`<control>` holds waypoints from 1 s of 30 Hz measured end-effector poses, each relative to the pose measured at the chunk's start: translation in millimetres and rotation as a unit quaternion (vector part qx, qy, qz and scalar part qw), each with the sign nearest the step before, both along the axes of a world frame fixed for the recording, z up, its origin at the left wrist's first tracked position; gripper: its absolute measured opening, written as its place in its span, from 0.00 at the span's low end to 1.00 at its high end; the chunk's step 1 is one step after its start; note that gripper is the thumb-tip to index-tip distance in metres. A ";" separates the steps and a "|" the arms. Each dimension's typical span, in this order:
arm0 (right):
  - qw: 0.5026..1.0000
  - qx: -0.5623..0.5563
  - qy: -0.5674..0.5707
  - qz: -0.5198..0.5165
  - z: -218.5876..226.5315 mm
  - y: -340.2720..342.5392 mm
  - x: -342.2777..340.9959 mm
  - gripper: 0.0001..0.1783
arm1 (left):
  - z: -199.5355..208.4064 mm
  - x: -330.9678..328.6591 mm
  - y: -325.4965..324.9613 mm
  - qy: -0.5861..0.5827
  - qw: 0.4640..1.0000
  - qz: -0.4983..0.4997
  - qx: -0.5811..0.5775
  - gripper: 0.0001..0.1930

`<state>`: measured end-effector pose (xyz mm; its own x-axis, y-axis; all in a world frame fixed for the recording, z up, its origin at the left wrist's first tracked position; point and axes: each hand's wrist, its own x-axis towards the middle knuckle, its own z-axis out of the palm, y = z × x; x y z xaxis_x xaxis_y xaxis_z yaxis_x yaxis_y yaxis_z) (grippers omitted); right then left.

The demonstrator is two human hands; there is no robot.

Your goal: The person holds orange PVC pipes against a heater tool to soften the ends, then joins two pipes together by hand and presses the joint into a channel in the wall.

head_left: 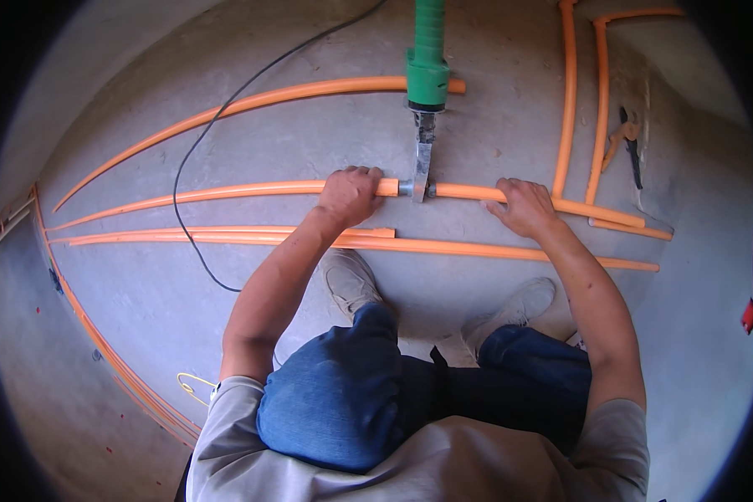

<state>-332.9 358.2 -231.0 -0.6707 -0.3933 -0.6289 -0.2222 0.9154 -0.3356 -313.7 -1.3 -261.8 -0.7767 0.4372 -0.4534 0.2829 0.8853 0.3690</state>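
My left hand (353, 197) is closed over a long orange pipe (268, 192), a little back from its right end. My right hand (525, 207) grips a second orange pipe (464, 192) in line with the first. Between the two facing ends stands a pipe fusion welder (427, 79), its green handle toward the far side. Its narrow metal heating plate (423, 159) points at me, with a grey heating die (406, 188) on the left side against the left pipe's end. The right pipe's end meets the plate's other side; how deep either sits on its die is hidden.
More orange pipes lie on the concrete floor, one beyond (309, 89) and several nearer me (477, 247). A black cable (188, 155) crosses the pipes at left. Pipe cutters (630, 142) lie at far right beside upright-running pipes (567, 109). My shoes (349, 276) stand close by.
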 end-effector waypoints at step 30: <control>0.997 0.017 -0.001 -0.073 -14.8 -53.3 7.5 0.14 | 11.8 -29.0 7.2 -0.105 0.993 -0.044 -0.015 0.19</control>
